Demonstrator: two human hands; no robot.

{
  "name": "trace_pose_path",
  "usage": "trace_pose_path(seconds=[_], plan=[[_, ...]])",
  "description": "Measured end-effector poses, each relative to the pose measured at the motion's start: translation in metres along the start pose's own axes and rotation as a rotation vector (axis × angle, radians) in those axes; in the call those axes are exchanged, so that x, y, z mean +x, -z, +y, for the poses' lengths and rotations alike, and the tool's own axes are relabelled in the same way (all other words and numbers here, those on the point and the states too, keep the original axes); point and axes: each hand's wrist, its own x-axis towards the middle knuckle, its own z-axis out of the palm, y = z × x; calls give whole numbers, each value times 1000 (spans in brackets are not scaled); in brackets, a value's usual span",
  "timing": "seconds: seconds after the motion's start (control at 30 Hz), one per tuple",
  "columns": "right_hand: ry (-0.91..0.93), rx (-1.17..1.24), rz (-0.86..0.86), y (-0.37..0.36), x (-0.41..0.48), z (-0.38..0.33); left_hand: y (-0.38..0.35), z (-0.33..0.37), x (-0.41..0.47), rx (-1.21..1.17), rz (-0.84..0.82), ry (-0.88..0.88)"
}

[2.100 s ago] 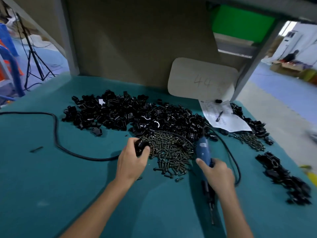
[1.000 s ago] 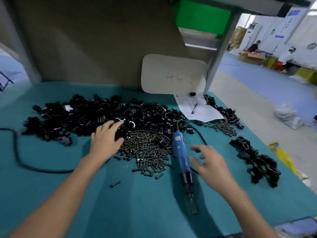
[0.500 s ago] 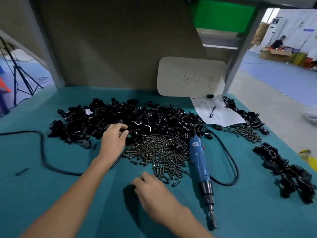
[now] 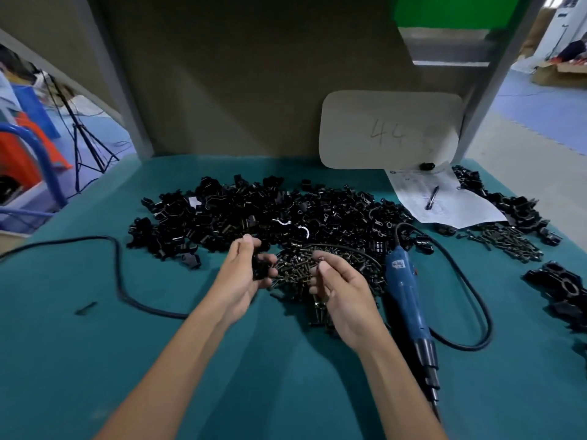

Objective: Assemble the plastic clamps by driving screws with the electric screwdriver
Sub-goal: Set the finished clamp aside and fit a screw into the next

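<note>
The teal-covered table (image 4: 95, 360) carried a broad heap of black clamp parts (image 4: 254, 211) at centre, with a pile of screws (image 4: 298, 268) at its near edge. The blue electric screwdriver (image 4: 405, 290) lay just right of the screws. A black cable (image 4: 118, 281) lay left; a paper sheet (image 4: 460, 208) lay far right.

One blue electric screwdriver (image 4: 405, 290) lies on the teal bench (image 4: 95, 360). Dark metal screws lie in two piles, too dense to count: a large pile (image 4: 295, 271) mid-bench and a smaller pile (image 4: 508, 241) near the right edge. One big heap of black plastic clamp pieces (image 4: 254, 211) spreads toward the far edge, with two white curved pieces (image 4: 282, 222) in it. There are two hands. The left hand (image 4: 241, 281) holds one black clamp piece (image 4: 259, 265). The right hand (image 4: 343, 293) pinches one small screw (image 4: 320, 258). One white paper sheet (image 4: 457, 208) carries one pen (image 4: 432, 198).
</note>
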Motion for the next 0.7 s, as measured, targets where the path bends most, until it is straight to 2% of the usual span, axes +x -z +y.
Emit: trace_pose_path(seconds=[0.07,0.13,0.23,0.3,0.43,0.53,0.6,0.7], plan=[[-25,162,18,6,1,3,0,-4,-4,-53,-100,53],[-21,220,12,12,1,4,3,-6,-7,-99,-228,81],[-20,207,28,20,3,3,6,-9,-7,104,-344,27],[8,30,60,23,2,4,6,-10,-7,239,-320,6],[176,-538,84,19,-2,11,9,-14,-10,152,-182,-28],[218,-899,95,15,2,13,14,-11,-10,155,-48,-66],[257,-1115,83,13,16,7,17,-8,-8,114,-46,-26],[330,-1299,93,3,54,-10,19,-5,-7,106,-101,31]])
